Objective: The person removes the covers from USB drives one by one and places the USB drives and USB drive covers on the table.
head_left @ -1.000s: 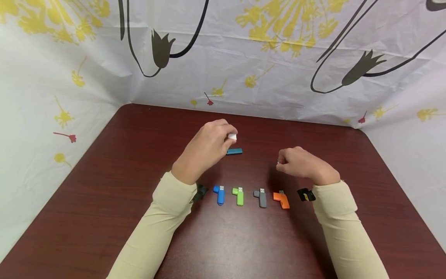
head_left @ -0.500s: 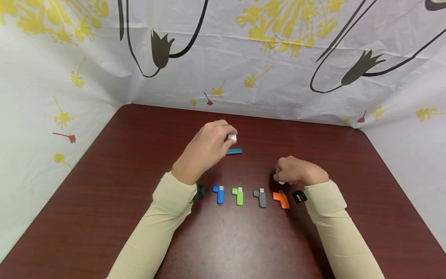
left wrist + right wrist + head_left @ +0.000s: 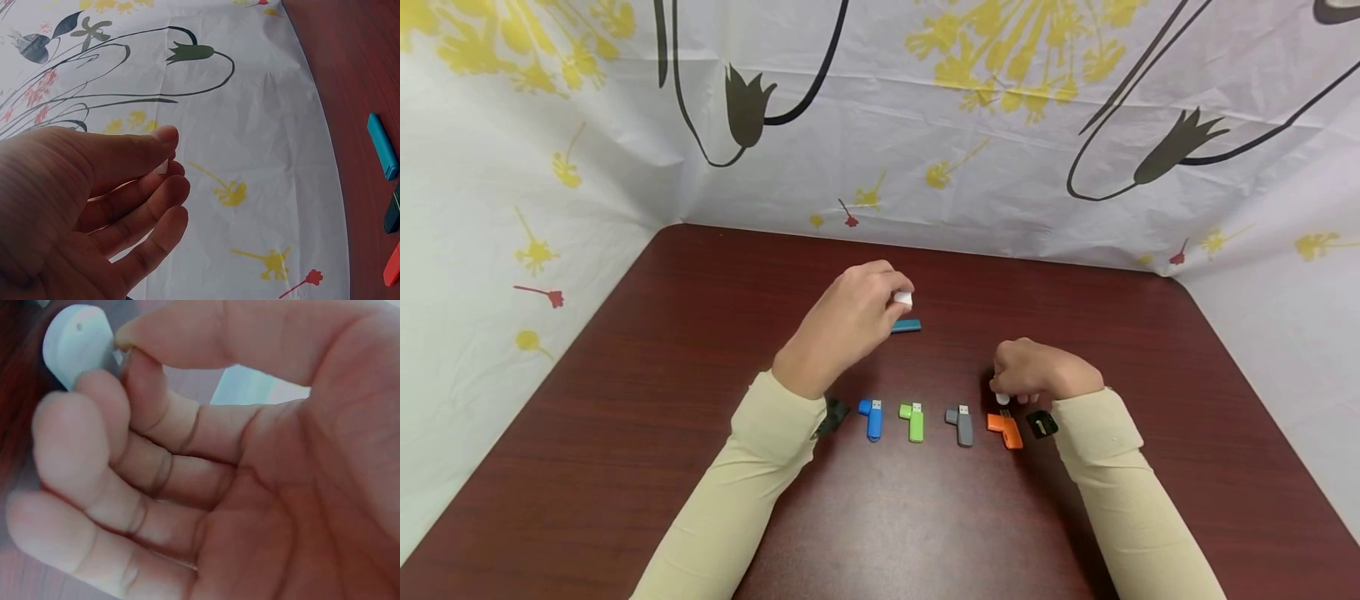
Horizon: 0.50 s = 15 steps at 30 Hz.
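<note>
My left hand (image 3: 850,321) hovers over the back middle, pinching a small white piece (image 3: 903,297) between thumb and forefinger; the left wrist view shows the piece (image 3: 162,167) mostly covered by the fingertips. Below it, partly covered, lies a teal stick (image 3: 906,326). Behind the orange USB stick (image 3: 1013,433), my right hand (image 3: 1037,367) is low over the table. In the right wrist view, its thumb and forefinger pinch one end of a white stick (image 3: 75,344) with a rounded body and a small hole. Whether this stick touches the table I cannot tell.
Left of the orange stick are grey (image 3: 966,430), green (image 3: 916,427) and blue (image 3: 875,423) USB sticks with swivelled caps. A black item (image 3: 1042,423) lies beside the right cuff, a dark one (image 3: 832,415) beside the left sleeve. Patterned cloth (image 3: 880,150) hangs behind the table.
My right hand has come nearer the row and slightly left, and the white stick now shows under it. The black item has shifted a little left. My left hand has barely moved.
</note>
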Available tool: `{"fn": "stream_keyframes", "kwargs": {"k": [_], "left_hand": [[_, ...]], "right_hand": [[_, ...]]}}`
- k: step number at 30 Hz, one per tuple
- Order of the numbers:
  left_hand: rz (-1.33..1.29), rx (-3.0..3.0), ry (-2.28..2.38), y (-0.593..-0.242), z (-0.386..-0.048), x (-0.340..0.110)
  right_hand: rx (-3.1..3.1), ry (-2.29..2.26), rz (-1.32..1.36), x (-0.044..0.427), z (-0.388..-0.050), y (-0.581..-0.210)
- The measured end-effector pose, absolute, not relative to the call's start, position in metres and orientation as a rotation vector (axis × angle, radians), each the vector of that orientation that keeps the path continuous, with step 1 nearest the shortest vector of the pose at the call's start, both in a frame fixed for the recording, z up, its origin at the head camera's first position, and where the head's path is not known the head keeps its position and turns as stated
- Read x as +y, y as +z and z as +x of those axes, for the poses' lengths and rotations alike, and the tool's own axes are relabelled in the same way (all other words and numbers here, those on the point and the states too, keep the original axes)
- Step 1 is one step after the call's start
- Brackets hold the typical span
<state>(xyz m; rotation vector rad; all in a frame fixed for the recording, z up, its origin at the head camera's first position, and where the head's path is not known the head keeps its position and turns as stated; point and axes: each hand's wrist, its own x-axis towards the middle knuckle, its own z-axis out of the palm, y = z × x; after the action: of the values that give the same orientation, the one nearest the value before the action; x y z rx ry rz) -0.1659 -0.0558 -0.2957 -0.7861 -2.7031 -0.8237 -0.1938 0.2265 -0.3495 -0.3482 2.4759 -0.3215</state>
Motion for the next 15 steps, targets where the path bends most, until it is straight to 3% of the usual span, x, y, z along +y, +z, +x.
{"fn": "stream_keyframes", "kwargs": {"k": [15], "left_hand": [[-0.908,-2.816,-0.648,-0.312,-0.162,-0.028]], "right_hand": [[2.51,-0.371,-0.52,0.242,-0.195,-0.326]]}}
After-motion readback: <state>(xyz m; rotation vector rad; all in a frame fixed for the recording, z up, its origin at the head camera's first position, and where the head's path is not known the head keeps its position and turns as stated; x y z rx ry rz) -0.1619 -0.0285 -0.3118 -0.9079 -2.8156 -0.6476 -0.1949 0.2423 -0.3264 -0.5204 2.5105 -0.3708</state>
